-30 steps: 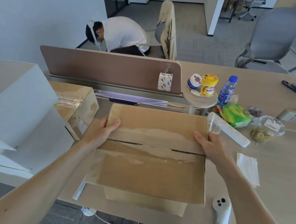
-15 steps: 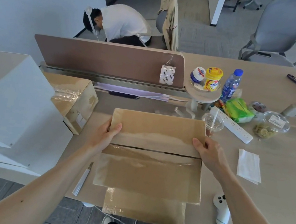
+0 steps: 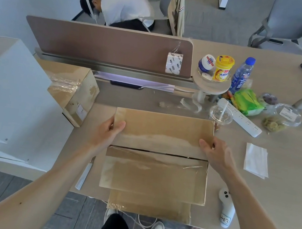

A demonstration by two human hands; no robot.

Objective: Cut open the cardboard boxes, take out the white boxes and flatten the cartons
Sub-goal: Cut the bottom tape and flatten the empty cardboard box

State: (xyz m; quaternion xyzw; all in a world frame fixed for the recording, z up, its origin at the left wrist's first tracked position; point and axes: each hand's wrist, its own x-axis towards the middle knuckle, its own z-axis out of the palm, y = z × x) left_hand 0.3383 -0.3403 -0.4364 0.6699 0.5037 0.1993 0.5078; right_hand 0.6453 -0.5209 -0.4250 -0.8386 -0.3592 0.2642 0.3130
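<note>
A flattened brown carton [image 3: 156, 162] lies on the desk in front of me, glossy with tape, a slit across its middle and a lower flap hanging past the desk edge. My left hand [image 3: 107, 131] grips its left edge at the far panel, thumb on top. My right hand [image 3: 214, 151] holds the right edge of the same panel. A second taped cardboard box [image 3: 73, 91] stands unopened at the left. Large white boxes [image 3: 5, 100] are stacked at the far left. A utility knife [image 3: 84, 175] lies on the desk beside the carton's left edge.
A plastic cup with a straw [image 3: 221, 115] stands just beyond the carton's right corner. A white power strip [image 3: 243, 120], food container [image 3: 280, 120], napkin [image 3: 256, 160] and white controller [image 3: 227, 210] lie to the right. A brown divider panel [image 3: 105, 44] crosses behind; a person [image 3: 119, 5] crouches beyond.
The carton has slid toward me with both hands on it, so its lower flap now hangs over the desk edge. The cup and knife have come into sight.
</note>
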